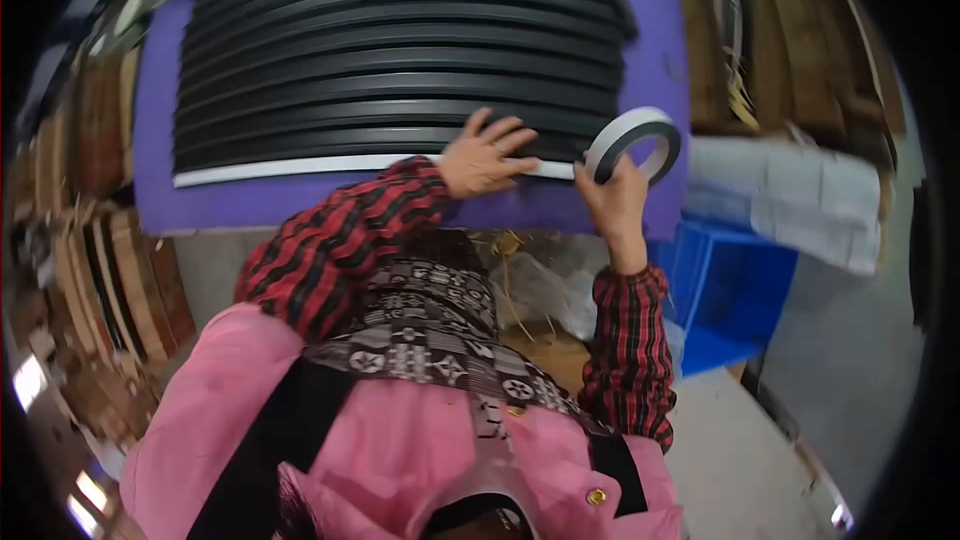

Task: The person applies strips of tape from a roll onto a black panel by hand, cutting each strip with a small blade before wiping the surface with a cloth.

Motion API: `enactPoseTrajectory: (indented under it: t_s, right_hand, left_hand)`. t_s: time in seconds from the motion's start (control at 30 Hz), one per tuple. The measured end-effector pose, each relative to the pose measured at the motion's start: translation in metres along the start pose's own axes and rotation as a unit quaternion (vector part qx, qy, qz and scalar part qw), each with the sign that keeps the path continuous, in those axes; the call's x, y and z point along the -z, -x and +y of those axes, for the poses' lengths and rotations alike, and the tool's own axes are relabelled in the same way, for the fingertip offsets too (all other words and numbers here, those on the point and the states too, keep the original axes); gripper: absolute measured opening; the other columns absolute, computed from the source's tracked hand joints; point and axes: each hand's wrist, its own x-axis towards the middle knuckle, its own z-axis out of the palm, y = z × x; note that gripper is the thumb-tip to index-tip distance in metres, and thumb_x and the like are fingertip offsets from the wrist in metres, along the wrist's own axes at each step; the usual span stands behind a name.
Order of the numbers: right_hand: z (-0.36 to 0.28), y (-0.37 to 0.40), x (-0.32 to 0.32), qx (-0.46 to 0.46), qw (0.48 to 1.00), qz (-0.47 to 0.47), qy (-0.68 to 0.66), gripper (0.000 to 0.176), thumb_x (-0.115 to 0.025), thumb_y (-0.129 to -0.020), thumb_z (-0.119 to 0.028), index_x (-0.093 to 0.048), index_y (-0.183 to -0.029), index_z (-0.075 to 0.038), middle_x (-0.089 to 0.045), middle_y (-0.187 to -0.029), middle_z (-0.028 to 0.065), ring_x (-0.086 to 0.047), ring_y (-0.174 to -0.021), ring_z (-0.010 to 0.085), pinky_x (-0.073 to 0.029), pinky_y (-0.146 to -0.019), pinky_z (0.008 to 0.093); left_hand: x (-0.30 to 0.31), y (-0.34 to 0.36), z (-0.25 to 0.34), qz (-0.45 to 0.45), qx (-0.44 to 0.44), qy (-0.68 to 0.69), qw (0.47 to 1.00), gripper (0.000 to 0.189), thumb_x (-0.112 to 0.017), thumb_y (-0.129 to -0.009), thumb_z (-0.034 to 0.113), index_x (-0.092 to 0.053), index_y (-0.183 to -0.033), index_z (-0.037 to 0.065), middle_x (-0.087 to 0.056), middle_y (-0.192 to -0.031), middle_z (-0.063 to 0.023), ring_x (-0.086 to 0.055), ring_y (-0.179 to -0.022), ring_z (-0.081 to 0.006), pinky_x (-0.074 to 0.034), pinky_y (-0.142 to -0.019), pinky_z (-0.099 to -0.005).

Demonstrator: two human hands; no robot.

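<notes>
My left hand [487, 157] lies with fingers spread across the near edge of a row of long black ribbed strips [400, 61]. A narrow white band [290, 169] runs along that near edge, passing beneath my left hand and reaching toward my right. In my right hand [618, 199] is a roll of tape [664, 124], white around the outside with a dark side face, gripped at its lower left. The roll stands at the right end of the white band. Whether tape from the roll joins the band cannot be made out.
The strips rest on a purple table top [656, 30]. A blue bin [738, 290] and a pale wrapped bundle [790, 190] are at the right. Flattened cardboard [800, 30] stands at the far right, with more cardboard stacks [125, 280] on the left. Clear plastic [550, 290] hangs below the table.
</notes>
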Motion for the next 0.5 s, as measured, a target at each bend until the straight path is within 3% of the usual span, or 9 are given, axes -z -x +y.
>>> enactPoseTrajectory:
  t_s: [0.07, 0.17, 0.23, 0.3, 0.5]
  right_hand:
    - [0.004, 0.005, -0.067, 0.197, 0.974, -0.007, 0.112, 0.042, -0.07, -0.06, -0.013, -0.05, -0.094, 0.002, -0.053, -0.089, 0.0165, -0.05, -0.085, 0.0346, -0.041, -0.072, 0.0386]
    - [-0.014, -0.001, -0.105, 0.193, 0.971, -0.019, 0.142, 0.049, -0.072, -0.057, -0.016, -0.049, -0.096, 0.003, -0.051, -0.094, 0.0169, -0.047, -0.09, 0.0334, -0.039, -0.075, 0.0397]
    - [-0.015, -0.005, -0.111, 0.194, 0.964, -0.002, 0.18, 0.049, -0.072, -0.057, -0.017, -0.049, -0.095, 0.004, -0.052, -0.091, 0.0173, -0.047, -0.089, 0.034, -0.039, -0.075, 0.0401]
    - [-0.009, -0.001, -0.117, 0.211, 0.957, 0.023, 0.197, 0.048, -0.072, -0.058, -0.018, -0.049, -0.094, 0.004, -0.052, -0.091, 0.0178, -0.047, -0.088, 0.0345, -0.039, -0.076, 0.0406]
    - [-0.009, 0.028, -0.109, 0.19, 0.952, -0.023, 0.239, 0.045, -0.072, -0.059, -0.021, -0.049, -0.088, 0.004, -0.051, -0.091, 0.0195, -0.046, -0.088, 0.0366, -0.038, -0.076, 0.0411]
  left_hand:
    - [0.015, 0.019, 0.002, 0.059, 0.025, 0.003, 0.998, 0.045, -0.063, -0.067, 0.032, -0.046, -0.107, 0.02, -0.044, -0.113, -0.0061, -0.037, -0.111, -0.0237, -0.021, -0.094, -0.0491]
    - [0.059, 0.103, -0.029, 0.095, 0.143, -0.045, 0.984, 0.048, -0.065, -0.064, 0.033, -0.047, -0.105, 0.014, -0.047, -0.1, -0.0053, -0.043, -0.103, -0.0221, -0.023, -0.094, -0.0463]
    - [0.073, 0.184, -0.066, 0.09, 0.268, -0.094, 0.955, 0.051, -0.067, -0.061, 0.033, -0.049, -0.103, 0.012, -0.047, -0.1, -0.007, -0.043, -0.1, -0.0233, -0.024, -0.091, -0.0469]
    - [0.084, 0.255, -0.092, 0.072, 0.336, -0.142, 0.928, 0.049, -0.066, -0.063, 0.031, -0.049, -0.105, 0.014, -0.047, -0.101, -0.0065, -0.042, -0.102, -0.024, -0.024, -0.09, -0.0488]
    - [0.081, 0.287, -0.086, 0.095, 0.306, -0.08, 0.944, 0.048, -0.066, -0.064, 0.023, -0.047, -0.107, 0.012, -0.045, -0.103, -0.006, -0.041, -0.101, -0.0251, -0.027, -0.091, -0.044]
